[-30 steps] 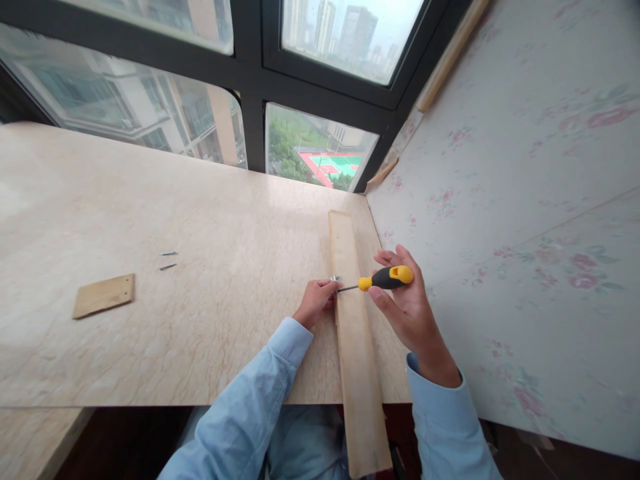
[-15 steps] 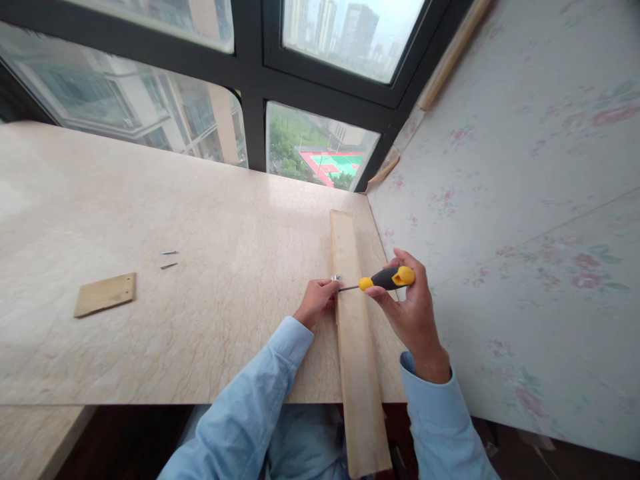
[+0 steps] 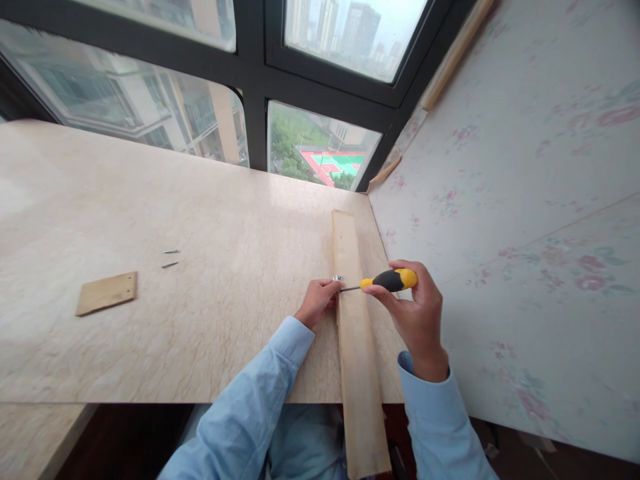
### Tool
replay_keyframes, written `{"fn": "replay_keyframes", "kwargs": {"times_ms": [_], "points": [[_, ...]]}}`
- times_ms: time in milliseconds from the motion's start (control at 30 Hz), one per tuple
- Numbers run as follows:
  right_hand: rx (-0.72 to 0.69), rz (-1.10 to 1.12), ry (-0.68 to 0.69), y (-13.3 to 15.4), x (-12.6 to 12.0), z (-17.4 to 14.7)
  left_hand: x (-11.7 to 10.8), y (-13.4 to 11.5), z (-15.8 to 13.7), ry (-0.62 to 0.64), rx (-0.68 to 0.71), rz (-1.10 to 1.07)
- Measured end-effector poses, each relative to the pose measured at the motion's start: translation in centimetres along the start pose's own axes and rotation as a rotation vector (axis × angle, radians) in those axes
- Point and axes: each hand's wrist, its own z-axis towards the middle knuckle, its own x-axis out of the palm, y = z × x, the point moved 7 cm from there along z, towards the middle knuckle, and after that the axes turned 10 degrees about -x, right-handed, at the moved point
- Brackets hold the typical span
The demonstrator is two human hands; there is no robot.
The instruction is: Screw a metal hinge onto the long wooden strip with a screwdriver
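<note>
A long pale wooden board (image 3: 359,367) overhung the beige marbled countertop (image 3: 220,287) in front, right of a small rectangular tan wooden piece (image 3: 106,294).

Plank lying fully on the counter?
No, the near end of the plank sticks out past the front edge of the counter.
</note>
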Motion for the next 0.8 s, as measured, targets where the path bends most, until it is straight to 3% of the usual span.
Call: {"fn": "replay_keyframes", "kwargs": {"times_ms": [200,267,400,600,700,800], "points": [[0.104,0.495,0.166,0.1,1.6,-1.0,0.1,0.1,0.2,0.017,-0.018,-0.007],[0.121,0.562,0.198,0.3,1.6,-1.1,0.1,0.2,0.2,0.017,-0.018,-0.01],[0.134,0.374,0.134,-0.5,0.8,-0.9,0.0,0.1,0.2,0.01,-0.013,-0.004],[0.026,-0.029,-0.059,-1.0,-0.4,-0.4,0.0,0.2,0.2,0.013,-0.011,0.002],[0.073,-0.007,-0.068,-1.6,-0.4,-0.4,0.0,0.2,0.3,0.013,-0.006,0.002],[0.143,0.245,0.02,-1.8,0.4,-0.5,-0.1,0.3,0.4,0.014,-0.007,0.002]]}}
